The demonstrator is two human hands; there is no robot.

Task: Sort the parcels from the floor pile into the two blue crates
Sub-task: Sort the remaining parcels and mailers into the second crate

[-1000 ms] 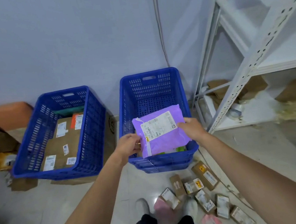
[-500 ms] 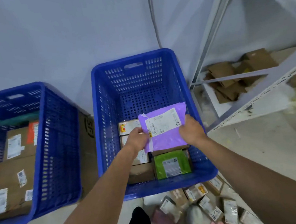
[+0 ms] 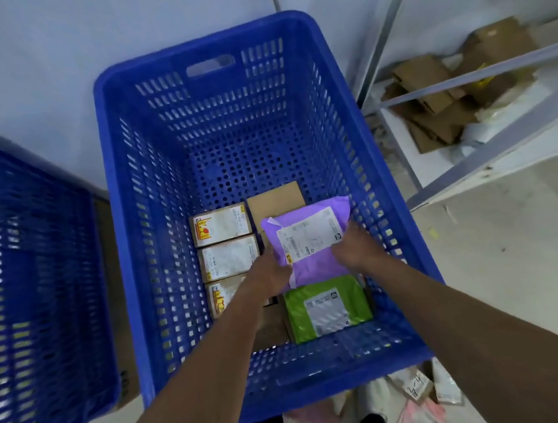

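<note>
Grips the near left edge of the purple parcel [image 3: 310, 242] with the left hand [image 3: 270, 272], curled round it from the side. Grips the near right corner likewise with the right hand [image 3: 356, 253], clamped over the edge. Held label-up and slightly tilted, low inside the right blue crate [image 3: 119, 228], toward its right wall. Cannot tell whether resting on the contents beneath or just clear of them.

Overlaps, on the far side, a plain brown box [image 3: 274, 199]. Noted just near of the purple parcel: a green parcel [image 3: 327, 306], flat, white label up, touching it or almost so. Noted to the left: three small labelled boxes [image 3: 221, 225] in a row from far to near, packed against one another, the nearest partly hidden under the left forearm. Seen below that forearm: more brown cardboard [image 3: 272, 329] on the crate bottom.

Found close beside on the left: the left blue crate [image 3: 36, 271], cut off by the frame edge, contents not visible. Wedged between the two crates: a cardboard box [image 3: 116, 297]. Found right of the right crate: a pale metal shelf rack [image 3: 479, 69] with cardboard scraps [image 3: 430, 92] on its lowest level. Seen at the near edge, past the crate rim: the remaining floor pile [image 3: 416, 386], blurred, on the pale floor [image 3: 497, 240]. Behind both crates: a plain wall [image 3: 48, 63].
</note>
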